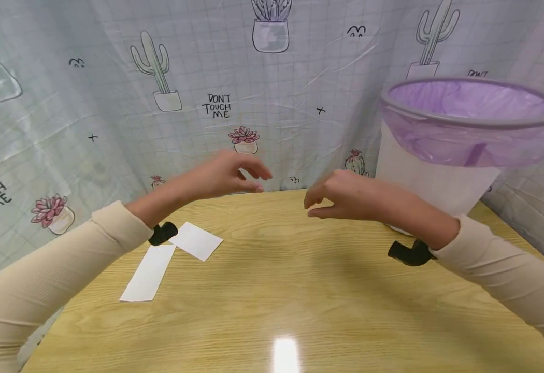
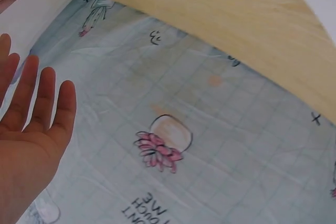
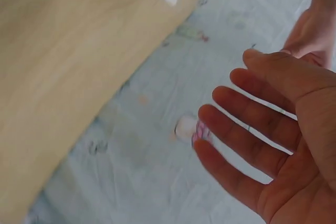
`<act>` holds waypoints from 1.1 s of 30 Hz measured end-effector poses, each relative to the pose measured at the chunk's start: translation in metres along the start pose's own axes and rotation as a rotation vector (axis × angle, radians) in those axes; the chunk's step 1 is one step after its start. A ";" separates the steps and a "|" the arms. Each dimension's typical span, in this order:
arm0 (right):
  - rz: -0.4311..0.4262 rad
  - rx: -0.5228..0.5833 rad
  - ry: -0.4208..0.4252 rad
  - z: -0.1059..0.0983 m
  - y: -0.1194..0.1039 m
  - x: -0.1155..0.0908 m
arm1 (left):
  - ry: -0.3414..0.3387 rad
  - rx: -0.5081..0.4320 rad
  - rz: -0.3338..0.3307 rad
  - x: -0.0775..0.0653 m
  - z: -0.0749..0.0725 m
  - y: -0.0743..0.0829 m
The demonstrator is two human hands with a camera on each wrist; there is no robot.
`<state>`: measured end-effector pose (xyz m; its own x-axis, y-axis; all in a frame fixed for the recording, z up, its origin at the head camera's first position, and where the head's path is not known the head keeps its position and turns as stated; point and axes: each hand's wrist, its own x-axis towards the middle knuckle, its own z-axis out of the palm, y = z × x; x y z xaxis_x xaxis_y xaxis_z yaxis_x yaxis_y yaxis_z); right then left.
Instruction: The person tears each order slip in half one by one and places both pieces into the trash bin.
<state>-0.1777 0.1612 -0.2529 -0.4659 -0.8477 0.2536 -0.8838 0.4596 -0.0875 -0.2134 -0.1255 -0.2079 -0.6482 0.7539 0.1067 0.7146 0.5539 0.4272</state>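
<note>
Both hands hover above the far part of the wooden table (image 1: 262,280), apart from each other and holding nothing. The left hand (image 1: 234,173) has loosely bent fingers in the head view; its own wrist view shows the palm (image 2: 26,161) with fingers extended. Facing it, the right hand (image 1: 342,197) hangs with relaxed, slightly bent fingers, and the right wrist view shows its spread fingers (image 3: 247,140) and bare palm. Two white pieces of paper, a squarer one (image 1: 197,240) and a longer one (image 1: 148,273), lie on the table below the left forearm.
A white bin (image 1: 421,166) lined with a purple bag (image 1: 477,142) stands at the right, near the right forearm. A curtain (image 1: 300,103) printed with cacti hangs behind the table's far edge. Black straps with mounts (image 1: 163,233) sit on both wrists.
</note>
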 end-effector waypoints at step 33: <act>-0.053 0.166 -0.054 0.097 -0.040 0.047 | 0.165 -0.045 -0.212 -0.129 0.048 -0.077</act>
<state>-0.1681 0.0775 -0.3308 -0.4163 -0.8845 0.2107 -0.9000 0.3678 -0.2339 -0.1719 -0.2482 -0.2979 -0.8188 0.5532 0.1537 0.5483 0.6741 0.4949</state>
